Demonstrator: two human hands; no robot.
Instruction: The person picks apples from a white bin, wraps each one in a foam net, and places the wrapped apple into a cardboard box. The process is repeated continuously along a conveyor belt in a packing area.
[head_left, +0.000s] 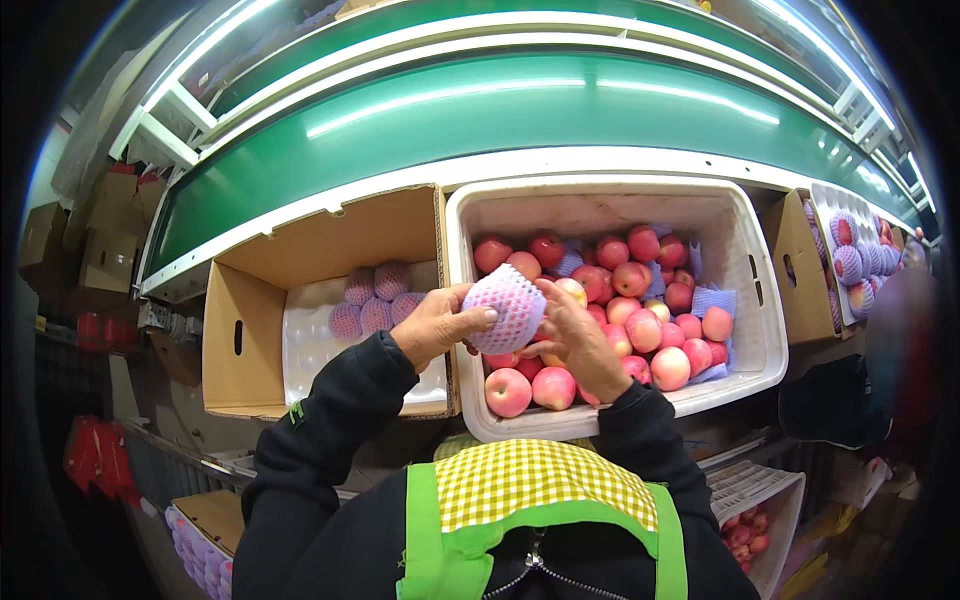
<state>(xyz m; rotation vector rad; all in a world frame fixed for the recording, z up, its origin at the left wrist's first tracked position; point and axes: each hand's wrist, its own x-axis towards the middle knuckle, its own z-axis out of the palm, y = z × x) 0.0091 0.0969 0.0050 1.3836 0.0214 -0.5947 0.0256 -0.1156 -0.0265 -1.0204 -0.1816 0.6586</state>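
An apple in a lilac foam net sleeve (505, 311) is gripped in my left hand (442, 324), above the near left side of a white plastic crate (766, 352). Close on its right is my right hand (581, 337), fingers spread and slightly curled; whether the fingertips touch the net is hard to tell. Loose red and yellow apples (643, 330) fill much of the crate, with flat lilac foam nets (712, 301) among them. Left of the crate stands an open cardboard box (247, 315). Several netted apples (375, 316) sit in its white moulded tray (315, 375).
Behind the containers runs a green conveyor belt (450, 112) with a white metal edge (600, 159). At the right, another cardboard box (799, 262) holds a tray of netted apples (847, 262). A lower crate (784, 517) with apples stands at the near right, netted apples (196, 551) at the near left.
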